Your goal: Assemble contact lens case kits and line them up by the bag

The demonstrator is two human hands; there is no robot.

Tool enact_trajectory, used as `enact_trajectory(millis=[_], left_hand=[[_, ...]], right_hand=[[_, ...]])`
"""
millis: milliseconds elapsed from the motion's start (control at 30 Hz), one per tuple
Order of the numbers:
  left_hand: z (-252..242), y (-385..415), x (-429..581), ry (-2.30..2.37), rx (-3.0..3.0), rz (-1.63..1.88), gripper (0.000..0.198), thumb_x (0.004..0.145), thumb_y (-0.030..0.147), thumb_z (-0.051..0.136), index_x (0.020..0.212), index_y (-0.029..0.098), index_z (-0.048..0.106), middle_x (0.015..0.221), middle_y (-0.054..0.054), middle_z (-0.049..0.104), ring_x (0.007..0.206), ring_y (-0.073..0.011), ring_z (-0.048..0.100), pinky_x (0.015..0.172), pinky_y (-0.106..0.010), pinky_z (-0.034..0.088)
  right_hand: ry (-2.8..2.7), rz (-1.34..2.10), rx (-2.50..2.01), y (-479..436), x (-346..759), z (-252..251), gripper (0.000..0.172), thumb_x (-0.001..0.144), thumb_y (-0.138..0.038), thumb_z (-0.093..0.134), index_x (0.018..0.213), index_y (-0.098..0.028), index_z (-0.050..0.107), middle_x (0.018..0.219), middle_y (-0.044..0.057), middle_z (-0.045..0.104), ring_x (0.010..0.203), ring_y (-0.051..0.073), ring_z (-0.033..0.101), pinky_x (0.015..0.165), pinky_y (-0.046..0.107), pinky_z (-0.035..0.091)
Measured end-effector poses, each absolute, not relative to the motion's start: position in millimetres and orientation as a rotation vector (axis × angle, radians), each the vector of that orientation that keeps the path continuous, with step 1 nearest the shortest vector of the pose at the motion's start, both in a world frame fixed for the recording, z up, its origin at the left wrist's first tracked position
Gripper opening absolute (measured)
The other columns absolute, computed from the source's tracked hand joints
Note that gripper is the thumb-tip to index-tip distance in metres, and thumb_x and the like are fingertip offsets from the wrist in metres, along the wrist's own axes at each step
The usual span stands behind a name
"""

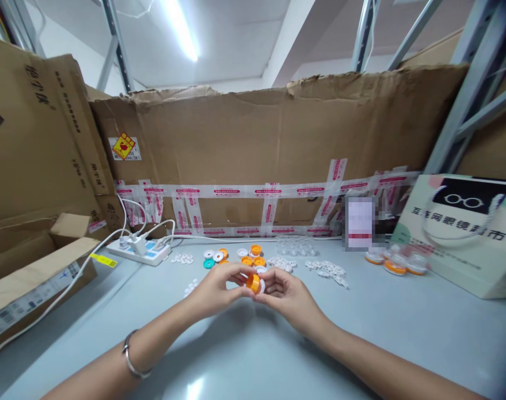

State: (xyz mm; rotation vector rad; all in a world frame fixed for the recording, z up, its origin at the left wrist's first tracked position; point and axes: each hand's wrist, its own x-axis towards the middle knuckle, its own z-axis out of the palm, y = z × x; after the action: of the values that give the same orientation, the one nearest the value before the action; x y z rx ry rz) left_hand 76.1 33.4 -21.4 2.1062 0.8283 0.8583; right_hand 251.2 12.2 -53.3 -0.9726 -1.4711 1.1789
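Observation:
My left hand [219,289] and my right hand [286,293] meet above the grey table [253,344], both pinching a small orange and white round cap [253,283] between their fingertips. Just behind the hands lies a cluster of loose caps [248,258], orange, white and one teal [209,264]. Small white parts [325,271] are scattered to the right of the cluster, and a few more white pieces [181,258] lie to the left. A metal bangle [131,361] sits on my left wrist.
A white power strip [138,250] with plugged cables lies at back left. Taped cardboard [269,161] walls the table's rear. An open carton [31,278] stands at left. A printed bag [465,233] stands at right, with orange-lidded round cases [396,265] beside it.

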Motion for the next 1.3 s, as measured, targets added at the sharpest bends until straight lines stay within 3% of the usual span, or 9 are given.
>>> enact_trajectory(millis=[300, 467, 733, 900, 1100, 1300], left_hand=[[-29, 29, 77, 0.924, 2.248, 0.957, 0.027, 0.073, 0.02, 0.064, 0.099, 0.017, 0.061, 0.09, -0.005, 0.066, 0.08, -0.0161, 0.059, 0.076, -0.03, 0.049], [-32, 28, 77, 0.939, 2.228, 0.94, 0.025, 0.072, 0.021, 0.065, 0.097, 0.018, 0.063, 0.087, -0.003, 0.066, 0.079, -0.0161, 0.06, 0.076, -0.03, 0.049], [-39, 29, 77, 0.925, 1.973, 0.877, 0.029, 0.071, 0.02, 0.063, 0.1, 0.013, 0.062, 0.094, -0.009, 0.065, 0.078, -0.0176, 0.062, 0.075, -0.031, 0.051], [-39, 32, 72, 0.825, 2.081, 0.887, 0.031, 0.073, 0.023, 0.062, 0.102, 0.013, 0.06, 0.098, -0.01, 0.064, 0.082, -0.0173, 0.061, 0.078, -0.031, 0.049], [-39, 32, 68, 0.877, 2.502, 0.896, 0.027, 0.076, 0.023, 0.057, 0.103, 0.018, 0.06, 0.092, -0.007, 0.062, 0.084, -0.0174, 0.057, 0.078, -0.031, 0.045], [-42, 31, 70, 0.937, 2.325, 0.916, 0.03, 0.073, 0.029, 0.065, 0.1, 0.016, 0.063, 0.084, -0.006, 0.063, 0.074, -0.0158, 0.057, 0.072, -0.03, 0.046]], right_hand=[[-1.595, 1.014, -0.967, 9, 249, -57, 0.029, 0.068, -0.023, 0.065, 0.093, -0.021, 0.05, 0.07, -0.002, 0.062, 0.07, 0.015, 0.062, 0.071, 0.031, 0.05], [-1.684, 0.924, -0.957, 9, 249, -60, 0.023, 0.071, -0.018, 0.059, 0.091, -0.023, 0.047, 0.07, -0.002, 0.061, 0.07, 0.015, 0.062, 0.069, 0.03, 0.05], [-1.773, 0.843, -1.001, 5, 251, -62, 0.027, 0.073, -0.017, 0.055, 0.096, -0.024, 0.045, 0.075, -0.001, 0.062, 0.074, 0.017, 0.063, 0.071, 0.031, 0.049], [-1.599, 1.086, -0.955, 5, 248, -60, 0.029, 0.069, -0.02, 0.061, 0.091, -0.024, 0.043, 0.073, -0.001, 0.063, 0.073, 0.017, 0.063, 0.07, 0.031, 0.049], [-1.222, 1.553, -0.937, 9, 245, -56, 0.046, 0.062, -0.035, 0.072, 0.099, -0.02, 0.048, 0.073, -0.002, 0.065, 0.073, 0.015, 0.065, 0.078, 0.032, 0.048], [-1.045, 1.762, -0.895, 10, 247, -50, 0.031, 0.064, -0.029, 0.073, 0.089, -0.014, 0.062, 0.074, 0.002, 0.068, 0.07, 0.011, 0.064, 0.073, 0.024, 0.05]])
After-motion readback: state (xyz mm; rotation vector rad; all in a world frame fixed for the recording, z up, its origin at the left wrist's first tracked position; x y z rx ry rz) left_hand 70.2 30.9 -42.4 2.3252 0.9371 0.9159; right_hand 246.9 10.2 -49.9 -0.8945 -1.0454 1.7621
